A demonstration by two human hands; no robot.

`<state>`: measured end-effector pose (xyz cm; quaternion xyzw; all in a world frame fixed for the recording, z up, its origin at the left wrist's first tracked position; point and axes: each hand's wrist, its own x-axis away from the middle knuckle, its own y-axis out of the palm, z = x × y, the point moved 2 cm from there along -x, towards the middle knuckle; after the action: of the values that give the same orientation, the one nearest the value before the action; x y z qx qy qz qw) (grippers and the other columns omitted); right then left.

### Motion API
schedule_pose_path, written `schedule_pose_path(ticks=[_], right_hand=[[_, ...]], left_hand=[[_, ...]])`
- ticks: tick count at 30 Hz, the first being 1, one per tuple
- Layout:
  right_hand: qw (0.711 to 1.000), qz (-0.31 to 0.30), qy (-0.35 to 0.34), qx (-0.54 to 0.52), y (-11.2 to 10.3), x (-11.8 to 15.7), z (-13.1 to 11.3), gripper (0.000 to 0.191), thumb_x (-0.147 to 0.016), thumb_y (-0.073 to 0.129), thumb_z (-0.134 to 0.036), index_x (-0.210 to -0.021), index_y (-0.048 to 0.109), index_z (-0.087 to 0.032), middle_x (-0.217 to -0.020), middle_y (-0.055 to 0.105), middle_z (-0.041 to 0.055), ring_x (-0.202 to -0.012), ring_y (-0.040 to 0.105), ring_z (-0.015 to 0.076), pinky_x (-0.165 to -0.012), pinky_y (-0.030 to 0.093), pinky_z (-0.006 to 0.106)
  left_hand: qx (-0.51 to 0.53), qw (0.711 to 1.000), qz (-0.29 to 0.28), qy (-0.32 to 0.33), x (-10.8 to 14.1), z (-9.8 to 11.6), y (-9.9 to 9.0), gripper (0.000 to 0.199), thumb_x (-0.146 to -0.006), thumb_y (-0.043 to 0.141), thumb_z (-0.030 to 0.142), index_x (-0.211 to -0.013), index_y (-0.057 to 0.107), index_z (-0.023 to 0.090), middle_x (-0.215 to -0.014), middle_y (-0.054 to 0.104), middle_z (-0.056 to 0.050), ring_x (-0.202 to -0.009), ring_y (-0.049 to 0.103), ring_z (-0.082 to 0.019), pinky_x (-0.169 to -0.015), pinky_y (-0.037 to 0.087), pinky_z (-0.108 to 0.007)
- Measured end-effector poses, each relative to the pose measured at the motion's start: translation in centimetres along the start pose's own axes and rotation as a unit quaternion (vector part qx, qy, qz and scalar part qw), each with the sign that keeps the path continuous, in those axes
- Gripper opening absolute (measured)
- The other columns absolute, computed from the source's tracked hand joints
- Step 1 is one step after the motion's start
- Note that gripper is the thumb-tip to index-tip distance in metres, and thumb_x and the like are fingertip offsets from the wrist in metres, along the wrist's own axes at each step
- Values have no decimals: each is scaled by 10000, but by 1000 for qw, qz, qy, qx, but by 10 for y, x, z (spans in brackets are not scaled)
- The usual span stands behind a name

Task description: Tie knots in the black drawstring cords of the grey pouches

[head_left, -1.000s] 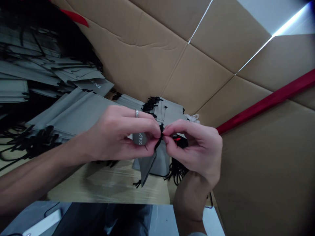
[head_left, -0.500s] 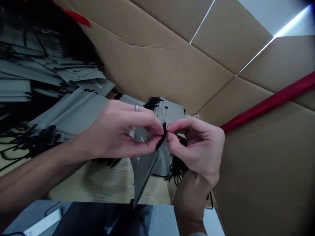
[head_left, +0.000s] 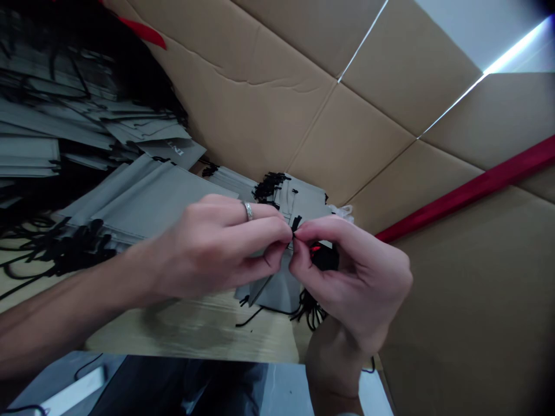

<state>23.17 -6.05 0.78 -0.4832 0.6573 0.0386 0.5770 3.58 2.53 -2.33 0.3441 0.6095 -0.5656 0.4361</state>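
Tightly, left hand (head_left: 217, 245), right hand (head_left: 355, 277) pinching black cord (head_left: 296, 223)

A plain silver ring (head_left: 248, 211) circles a finger of the left hand (head_left: 217, 245), the forearm bare; a pale sleeve edge (head_left: 344, 414) shows low on the right forearm (head_left: 333, 370), above dark clothing (head_left: 182, 387)

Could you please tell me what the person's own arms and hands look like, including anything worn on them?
The left hand and right hand are ungloved. A plain silver ring sits on a left finger. The left forearm shows no sleeve; a pale cuff barely shows below the right forearm.
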Motion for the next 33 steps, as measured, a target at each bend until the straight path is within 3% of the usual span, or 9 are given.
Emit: schedule_pose_path(ticks=[6, 13, 15, 19, 23, 27, 33], right_hand=[[998, 4, -11, -62, -1, -1, 5, 304, -895, 792, -30, -995, 800, -318, -857, 829, -28, -763, 789, 202, -678, 677, 373], [990, 12, 32, -133, 0, 1, 13, 304, -828, 797, -18, -948, 830, -295, -853, 845, -58, -721, 785, 170, -638, 642, 334], [993, 13, 33, -111, 0, 1, 14, 273, -859, 798, -41, -957, 827, -295, -846, 847, -49, -727, 795, 182, -638, 649, 341], [998, 27, 27, -49, -2, 2, 13, 261, -909, 806, -70, -991, 823, -317, -874, 850, -30, -761, 800, 202, -669, 673, 368], [999, 37, 4, -12, -1, 2, 9, 264, -932, 816, -74, -1014, 813, -325, -890, 844, -21, -768, 788, 208, -683, 690, 384], [998, 51, -24, -12, 2, -1, 6, 272, -941, 795, -62, -1001, 802, -327, -841, 820, -22, -745, 774, 210, -672, 682, 396], [993, 61, -38, -96, 4, -3, 6, 292, -884, 798, -12, -992, 817, -283, -875, 829, -7, -745, 775, 193, -696, 686, 396]], left_hand=[[113, 989, 10, -90, -5, 1, -3, 137, -952, 821, 164, -992, 748, 274, -879, 856, 46, -704, 807, -135, -654, 621, -248], [254, 962, 7, -104, -11, -10, 1, 192, -879, 876, 138, -965, 771, 273, -831, 860, 31, -720, 831, -151, -634, 655, -240], [229, 968, 6, -100, -10, -10, 2, 169, -919, 869, 157, -979, 763, 274, -849, 865, 41, -721, 829, -138, -645, 659, -240], [65, 997, 9, -43, -5, -4, 0, 124, -1038, 846, 203, -1076, 758, 281, -988, 908, 47, -788, 867, -146, -711, 678, -273], [-12, 1000, 6, -8, 0, 1, 0, 112, -1086, 820, 190, -1132, 749, 261, -1052, 919, 33, -814, 880, -170, -757, 689, -305], [23, 999, 21, -41, -4, 2, -1, 116, -1052, 819, 177, -1080, 754, 269, -998, 908, 38, -789, 864, -163, -714, 655, -287], [182, 978, 36, -94, -10, -5, -1, 156, -935, 884, 156, -964, 781, 269, -854, 868, 42, -712, 822, -138, -652, 657, -246]])
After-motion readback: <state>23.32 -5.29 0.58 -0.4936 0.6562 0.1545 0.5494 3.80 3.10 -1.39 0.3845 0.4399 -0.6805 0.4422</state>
